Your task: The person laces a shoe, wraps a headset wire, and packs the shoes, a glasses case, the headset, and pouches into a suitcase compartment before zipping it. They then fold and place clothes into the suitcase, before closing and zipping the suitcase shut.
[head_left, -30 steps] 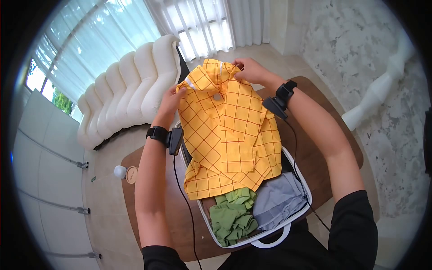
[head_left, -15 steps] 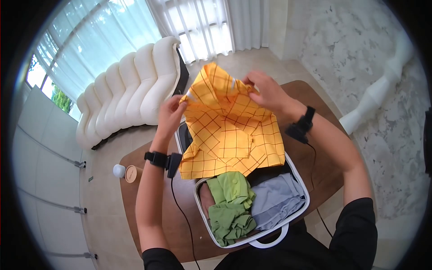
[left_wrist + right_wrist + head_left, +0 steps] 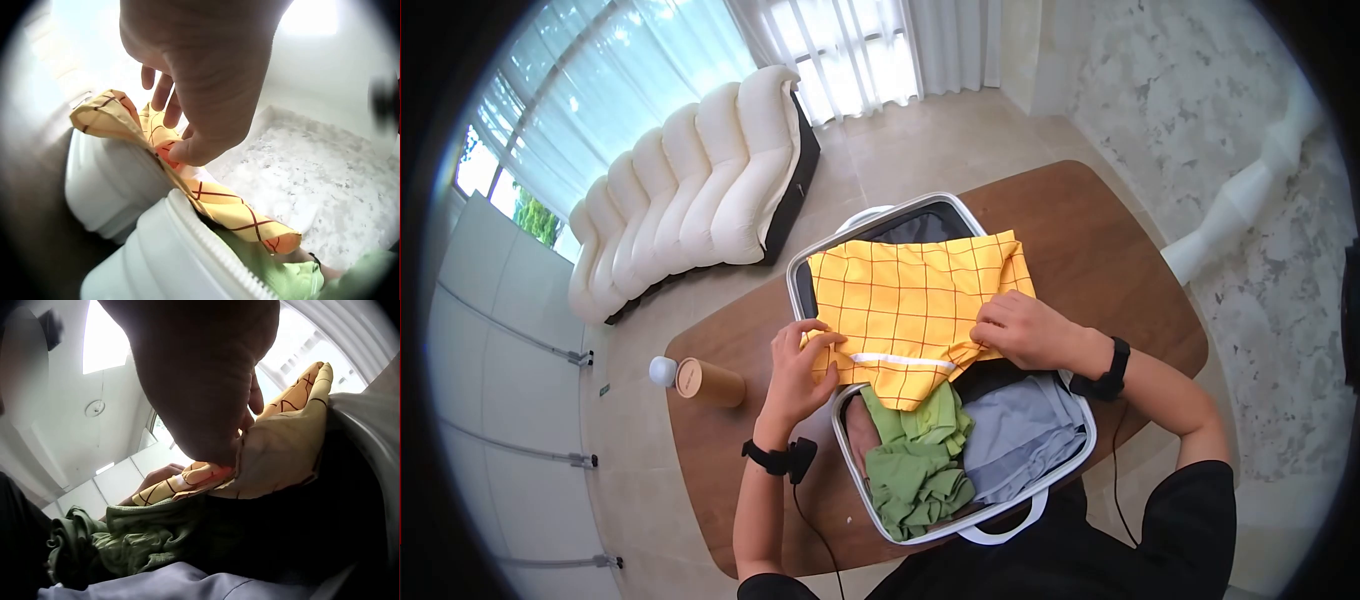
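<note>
A yellow shirt [image 3: 910, 290] with a dark red grid lies across the open white suitcase [image 3: 1060, 470], its collar end toward the person. The left hand [image 3: 798, 372] pinches the shirt's left edge near the collar; in the left wrist view that hand [image 3: 200, 81] has thumb and fingers at the cloth [image 3: 228, 209]. At the shirt's right side, the right hand [image 3: 1025, 330] grips the fabric, and the right wrist view shows this hand [image 3: 194, 381] on the yellow cloth [image 3: 281, 447]. Green clothes [image 3: 915, 480] and a grey-blue garment [image 3: 1020, 435] lie in the suitcase's near half.
The suitcase stands on a brown wooden table [image 3: 1100, 240]. At the table's left edge are a brown cylinder [image 3: 712, 382] and a small white round object [image 3: 662, 371]. A cream sofa [image 3: 690, 180] stands beyond, and cables hang from both wrist cameras.
Both hands have come down and toward the person, bringing the shirt's collar end with them. The shirt, held up before, now lies folded over the suitcase, whose far end has come into view.
</note>
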The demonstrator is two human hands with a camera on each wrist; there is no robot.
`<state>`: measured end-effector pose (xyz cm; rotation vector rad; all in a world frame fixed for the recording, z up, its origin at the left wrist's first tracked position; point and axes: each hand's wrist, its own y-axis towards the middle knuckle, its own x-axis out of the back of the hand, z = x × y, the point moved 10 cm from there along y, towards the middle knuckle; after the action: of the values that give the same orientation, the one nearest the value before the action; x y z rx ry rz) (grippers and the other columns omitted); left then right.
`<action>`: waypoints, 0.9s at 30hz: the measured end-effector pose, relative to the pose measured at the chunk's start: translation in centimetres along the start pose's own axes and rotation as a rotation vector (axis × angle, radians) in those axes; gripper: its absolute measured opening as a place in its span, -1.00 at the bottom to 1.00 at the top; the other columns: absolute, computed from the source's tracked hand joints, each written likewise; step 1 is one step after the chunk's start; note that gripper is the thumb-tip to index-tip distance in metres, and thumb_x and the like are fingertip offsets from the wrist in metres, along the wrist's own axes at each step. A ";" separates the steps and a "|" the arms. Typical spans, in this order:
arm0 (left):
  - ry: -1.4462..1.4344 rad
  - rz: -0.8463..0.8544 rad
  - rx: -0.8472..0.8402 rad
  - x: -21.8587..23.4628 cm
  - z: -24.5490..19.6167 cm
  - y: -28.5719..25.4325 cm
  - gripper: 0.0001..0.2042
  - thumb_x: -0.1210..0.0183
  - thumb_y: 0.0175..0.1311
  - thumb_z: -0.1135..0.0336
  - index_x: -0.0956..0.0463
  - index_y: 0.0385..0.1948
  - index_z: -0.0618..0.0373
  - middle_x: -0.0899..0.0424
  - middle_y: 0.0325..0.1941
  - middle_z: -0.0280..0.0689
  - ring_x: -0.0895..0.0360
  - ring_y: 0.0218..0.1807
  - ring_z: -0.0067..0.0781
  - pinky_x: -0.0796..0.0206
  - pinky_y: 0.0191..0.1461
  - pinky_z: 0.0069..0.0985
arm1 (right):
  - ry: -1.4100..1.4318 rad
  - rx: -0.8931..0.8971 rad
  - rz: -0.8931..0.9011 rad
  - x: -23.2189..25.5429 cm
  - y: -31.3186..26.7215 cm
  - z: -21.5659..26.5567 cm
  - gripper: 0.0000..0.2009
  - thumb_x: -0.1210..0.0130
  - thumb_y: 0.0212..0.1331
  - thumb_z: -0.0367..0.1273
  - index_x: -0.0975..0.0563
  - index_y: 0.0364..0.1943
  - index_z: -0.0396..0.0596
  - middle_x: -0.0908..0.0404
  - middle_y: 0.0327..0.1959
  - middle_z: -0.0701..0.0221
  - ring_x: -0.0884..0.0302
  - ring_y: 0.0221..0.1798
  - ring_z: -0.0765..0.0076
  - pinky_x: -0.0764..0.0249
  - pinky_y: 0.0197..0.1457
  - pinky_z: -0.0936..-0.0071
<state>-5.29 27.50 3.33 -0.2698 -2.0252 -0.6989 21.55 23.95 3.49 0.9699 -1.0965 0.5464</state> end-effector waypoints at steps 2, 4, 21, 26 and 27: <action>0.066 0.010 -0.023 0.7 -1.1 0.6 -0.61 -0.31 0.11 0.36 -0.65 0.04 -0.07 -0.51 0.20 -0.23 -0.41 0.29 -0.08 -0.15 0.42 -0.13 | 0.006 -0.053 -0.006 1.4 0.2 -0.6 -0.80 -0.20 0.11 -0.46 -0.54 -0.16 -0.02 -0.51 -0.21 0.36 -0.54 -0.09 0.18 -0.44 -0.01 0.27; 0.064 0.033 -0.049 0.8 -2.1 1.1 -0.55 -0.30 0.09 0.34 -0.63 0.11 -0.10 -0.47 0.26 -0.20 -0.37 0.34 -0.06 -0.12 0.45 -0.10 | 0.020 -0.056 -0.019 2.2 0.5 -0.3 -0.77 -0.21 0.08 -0.48 -0.55 -0.14 -0.02 -0.51 -0.20 0.36 -0.54 -0.08 0.18 -0.44 0.00 0.27; -0.048 0.165 -0.244 -2.9 -5.3 4.1 -0.86 -0.36 0.20 0.40 -0.62 -0.25 0.00 -0.62 -0.19 -0.32 -0.57 -0.04 -0.22 -0.38 0.08 -0.27 | -0.165 -0.131 -0.038 2.8 -0.8 -4.2 -0.89 -0.20 0.08 -0.43 -0.55 -0.29 -0.02 -0.53 -0.27 0.37 -0.55 -0.14 0.21 -0.48 -0.04 0.28; -0.165 0.215 -0.111 -1.5 -4.4 6.0 -0.90 -0.31 0.26 0.41 -0.62 -0.24 0.07 -0.65 -0.24 -0.25 -0.62 -0.16 -0.12 -0.45 -0.09 -0.26 | 0.112 -0.524 -0.094 4.0 -2.3 -8.6 -0.84 -0.19 0.14 -0.42 -0.58 -0.19 -0.08 -0.58 -0.18 0.31 -0.58 -0.03 0.10 -0.53 0.02 0.17; -0.165 0.215 -0.111 -1.1 -4.8 6.9 -0.90 -0.31 0.26 0.41 -0.62 -0.24 0.07 -0.65 -0.24 -0.25 -0.62 -0.16 -0.12 -0.45 -0.09 -0.26 | 0.112 -0.524 -0.093 4.0 -1.9 -9.1 -0.84 -0.19 0.14 -0.42 -0.58 -0.19 -0.08 -0.58 -0.18 0.31 -0.58 -0.03 0.10 -0.53 0.02 0.17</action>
<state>1.83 30.41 6.81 -0.6188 -2.0758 -0.6719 29.00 30.51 5.31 0.5220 -1.0166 0.2134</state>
